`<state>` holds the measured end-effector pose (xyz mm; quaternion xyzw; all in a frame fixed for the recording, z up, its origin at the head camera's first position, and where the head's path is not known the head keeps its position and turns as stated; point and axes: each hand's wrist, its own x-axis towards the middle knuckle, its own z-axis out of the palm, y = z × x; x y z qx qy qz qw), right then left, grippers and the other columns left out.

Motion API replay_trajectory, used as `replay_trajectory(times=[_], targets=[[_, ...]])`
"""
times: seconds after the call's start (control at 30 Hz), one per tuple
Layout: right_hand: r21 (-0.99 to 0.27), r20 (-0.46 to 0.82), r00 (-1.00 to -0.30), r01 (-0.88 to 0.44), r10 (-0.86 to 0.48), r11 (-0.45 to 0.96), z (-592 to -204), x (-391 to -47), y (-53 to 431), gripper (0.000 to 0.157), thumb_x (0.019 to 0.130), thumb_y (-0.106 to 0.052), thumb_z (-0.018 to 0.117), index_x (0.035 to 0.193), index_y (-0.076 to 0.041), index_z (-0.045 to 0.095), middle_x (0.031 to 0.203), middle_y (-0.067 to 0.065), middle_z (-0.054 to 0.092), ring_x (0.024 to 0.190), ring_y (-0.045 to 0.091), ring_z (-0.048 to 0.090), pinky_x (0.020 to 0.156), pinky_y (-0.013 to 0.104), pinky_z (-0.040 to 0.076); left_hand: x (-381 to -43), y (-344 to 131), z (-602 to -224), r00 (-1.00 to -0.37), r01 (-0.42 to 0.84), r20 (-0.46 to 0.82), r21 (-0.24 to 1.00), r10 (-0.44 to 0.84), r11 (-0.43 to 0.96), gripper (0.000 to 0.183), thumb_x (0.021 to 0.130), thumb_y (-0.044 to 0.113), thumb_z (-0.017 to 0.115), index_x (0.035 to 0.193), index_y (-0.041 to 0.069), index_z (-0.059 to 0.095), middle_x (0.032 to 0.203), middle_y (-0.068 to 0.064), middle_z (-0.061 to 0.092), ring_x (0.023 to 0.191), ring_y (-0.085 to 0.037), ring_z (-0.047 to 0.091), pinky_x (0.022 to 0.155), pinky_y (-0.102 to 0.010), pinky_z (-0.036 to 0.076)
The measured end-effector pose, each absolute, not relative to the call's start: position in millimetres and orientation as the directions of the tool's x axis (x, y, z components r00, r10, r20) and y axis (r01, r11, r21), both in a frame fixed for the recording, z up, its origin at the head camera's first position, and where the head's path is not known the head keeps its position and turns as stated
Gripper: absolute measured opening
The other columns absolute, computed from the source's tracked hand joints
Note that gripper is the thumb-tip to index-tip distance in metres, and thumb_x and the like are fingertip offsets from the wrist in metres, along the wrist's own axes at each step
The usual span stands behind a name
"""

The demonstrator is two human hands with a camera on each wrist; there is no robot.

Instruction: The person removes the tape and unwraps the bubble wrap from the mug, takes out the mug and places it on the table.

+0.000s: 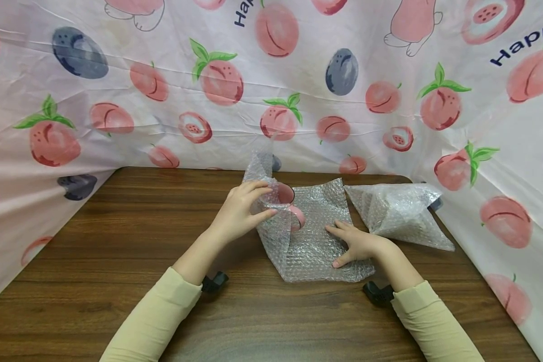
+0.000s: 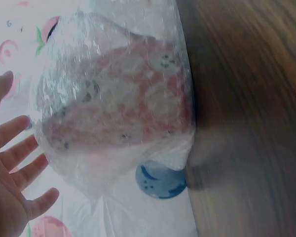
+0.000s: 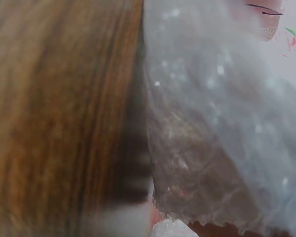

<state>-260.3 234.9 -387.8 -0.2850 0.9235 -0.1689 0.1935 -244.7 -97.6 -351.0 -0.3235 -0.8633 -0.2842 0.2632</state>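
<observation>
A pink mug (image 1: 297, 217) lies on its side on a bubble wrap sheet (image 1: 314, 213), its handle and open mouth toward the right. One end of the sheet is folded up over the mug's left side. Beside that fold is my left hand (image 1: 244, 206), fingers extended over the wrapped mug. In the left wrist view, the fingers (image 2: 17, 153) are spread at the wrap's edge, and the mug's patterned wall (image 2: 158, 98) shows through the plastic. My right hand (image 1: 355, 242) rests with spread fingers on the flat right part of the sheet.
A second piece of bubble wrap, bundled into a packet (image 1: 398, 208), lies right of the sheet, near the table's right edge. A fruit-print cloth (image 1: 154, 120) hangs behind and beside the wooden table (image 1: 117, 241).
</observation>
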Motion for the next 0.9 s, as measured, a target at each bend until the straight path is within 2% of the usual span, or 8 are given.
replay_trajectory(times=[0.23, 0.5, 0.9], targets=[[-0.423, -0.261, -0.764, -0.459, -0.590, 0.781, -387.5, -259.3, 233.8, 0.101, 0.074, -0.043, 0.080, 0.151, -0.004, 0.027, 0.153, 0.030, 0.008, 0.139, 0.049, 0.004, 0.106, 0.064, 0.013, -240.8, -90.5, -354.0, -0.624, 0.724, 0.649, 0.271, 0.435, 0.635, 0.039, 0.083, 0.025, 0.077, 0.115, 0.004, 0.068, 0.116, -0.009, 0.065, 0.114, -0.026, 0.053, 0.098, -0.051, 0.034], [-0.417, -0.261, -0.765, -0.462, -0.589, 0.783, -385.6, -257.6, 232.7, 0.101, 0.074, -0.044, 0.080, 0.151, -0.005, 0.027, 0.154, 0.030, 0.008, 0.139, 0.049, 0.004, 0.106, 0.064, 0.013, -243.3, -88.9, -361.0, -0.556, 0.759, 0.696, 0.201, 0.455, 0.619, 0.022, 0.085, 0.016, 0.074, 0.105, 0.008, 0.072, 0.102, -0.003, 0.069, 0.105, -0.022, 0.056, 0.094, -0.045, 0.037], [-0.419, -0.255, -0.767, -0.461, -0.589, 0.782, -386.3, -258.7, 233.5, 0.101, 0.074, -0.043, 0.080, 0.150, -0.004, 0.027, 0.153, 0.030, 0.009, 0.139, 0.049, 0.004, 0.107, 0.064, 0.014, -246.3, -90.6, -363.7, -0.489, 0.801, 0.765, 0.204, 0.419, 0.562, 0.018, 0.083, 0.010, 0.075, 0.101, 0.006, 0.073, 0.098, -0.004, 0.070, 0.100, -0.023, 0.059, 0.091, -0.045, 0.039]])
